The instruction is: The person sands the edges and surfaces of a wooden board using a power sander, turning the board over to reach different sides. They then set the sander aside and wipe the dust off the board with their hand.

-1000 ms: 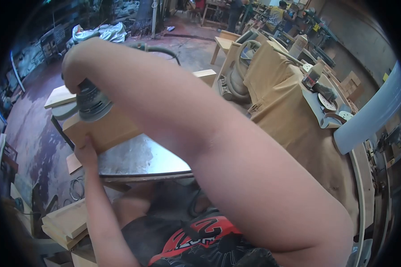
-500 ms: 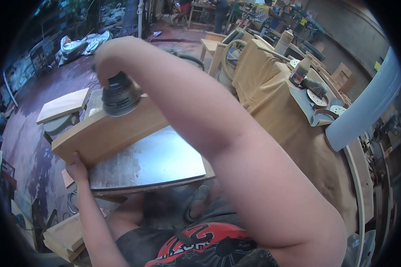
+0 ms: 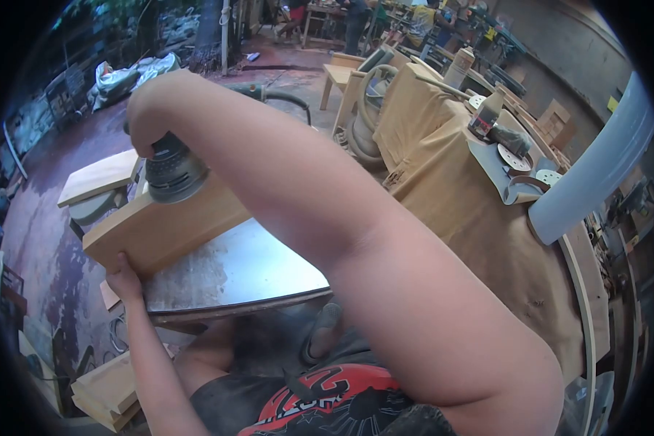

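A power sander (image 3: pixel 174 174) sits against the upper edge of a thick wooden board (image 3: pixel 163 231). From above, my right hand (image 3: pixel 155 109) is wrapped round the sander's top, with most of its fingers hidden behind the wrist. The board is on its edge, across a worktable with a shiny, worn top (image 3: pixel 232 269). Around the board's lower left corner my left hand (image 3: pixel 126 280) is closed, its thumb pressed on the near face. My right forearm covers the board's far end.
On the left, a pale wood panel (image 3: pixel 100 176) lies on a stool. Brown cloth (image 3: pixel 479 218) drapes a bench at right, bearing a bottle (image 3: pixel 487 112) and sanding discs (image 3: pixel 548 176). A grey pipe (image 3: pixel 596 160) slants beside it. Wood pieces (image 3: pixel 109 385) lie at lower left. Other people stand far back.
My right hand and the sander have moved left along the board's upper edge, toward its near left end. My left hand still grips the same corner.
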`<state>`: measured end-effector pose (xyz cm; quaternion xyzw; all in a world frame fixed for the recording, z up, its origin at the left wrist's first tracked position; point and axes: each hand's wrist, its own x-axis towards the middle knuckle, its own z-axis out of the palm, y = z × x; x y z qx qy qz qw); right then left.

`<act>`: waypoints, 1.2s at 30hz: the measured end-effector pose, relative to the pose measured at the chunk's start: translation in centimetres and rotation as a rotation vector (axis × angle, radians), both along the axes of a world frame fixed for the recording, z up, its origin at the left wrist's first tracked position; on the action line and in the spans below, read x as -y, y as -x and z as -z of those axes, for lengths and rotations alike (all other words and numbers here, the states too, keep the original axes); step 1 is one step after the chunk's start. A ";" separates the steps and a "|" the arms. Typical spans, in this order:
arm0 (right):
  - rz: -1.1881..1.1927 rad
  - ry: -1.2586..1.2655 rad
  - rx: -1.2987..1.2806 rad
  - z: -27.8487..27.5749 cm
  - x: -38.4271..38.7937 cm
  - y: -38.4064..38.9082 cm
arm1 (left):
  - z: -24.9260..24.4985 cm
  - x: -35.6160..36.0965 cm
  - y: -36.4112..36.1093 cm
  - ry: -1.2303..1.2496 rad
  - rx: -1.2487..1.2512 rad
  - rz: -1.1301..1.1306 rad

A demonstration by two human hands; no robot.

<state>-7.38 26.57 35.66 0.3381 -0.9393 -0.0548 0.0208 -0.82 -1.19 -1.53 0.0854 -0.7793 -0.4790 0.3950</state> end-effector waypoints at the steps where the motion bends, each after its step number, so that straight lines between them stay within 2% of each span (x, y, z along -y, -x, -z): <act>1: -0.007 -0.008 0.010 0.0 0.8 0.0 | -0.1 -0.1 -0.1 -0.009 0.002 0.012; 5: -0.042 -0.018 -0.019 -0.2 1.9 -0.5 | 0.2 0.0 0.0 -0.060 0.038 -0.010; 8: -0.085 -0.018 -0.052 -0.1 2.9 -1.0 | -0.2 -0.1 0.1 -0.079 0.045 0.083; 9: -0.070 -0.020 -0.040 0.3 2.9 -0.2 | 2.5 1.7 1.6 0.439 0.121 -0.090; 11: -0.112 -0.070 -0.068 0.2 2.5 -0.3 | 8.2 5.1 3.4 1.093 0.038 -0.333; 12: -0.109 -0.089 -0.099 0.7 1.9 0.3 | 8.2 4.4 3.2 1.028 0.117 -0.324; 13: -0.030 -0.069 0.040 0.7 1.4 1.1 | 5.7 2.0 2.5 0.474 -0.001 -0.323; 14: 0.043 0.019 0.054 0.8 0.7 0.9 | 1.5 -0.4 0.7 0.239 -0.047 -0.137; 15: 0.053 -0.120 0.037 -2.3 -0.1 -1.9 | -1.9 -1.5 -1.0 0.271 0.018 -0.065; 16: 0.080 -0.167 -0.066 -1.2 0.3 -0.8 | -1.0 -1.4 -0.2 0.173 -0.051 -0.101; 17: 0.115 -0.121 -0.021 -1.6 0.1 -1.5 | -2.3 -2.1 -1.2 0.058 0.015 -0.085; 25: 0.097 0.038 0.012 -2.0 4.1 -4.7 | -4.0 -3.2 -2.1 -0.125 0.118 0.022; 29: 0.066 0.004 0.054 -2.2 8.5 -5.6 | -5.6 -3.6 -3.2 -0.151 0.130 0.058; 32: -0.108 -0.097 0.064 -2.6 11.7 -5.2 | -5.5 -4.0 -3.2 -0.235 0.056 0.078; 33: -0.198 -0.143 -0.099 -1.1 13.4 -3.3 | -5.5 -3.9 -3.1 -0.219 0.070 0.063; 36: -0.203 -0.196 -0.097 -1.3 16.8 -4.7 | -5.6 -3.8 -2.9 -0.170 0.103 0.035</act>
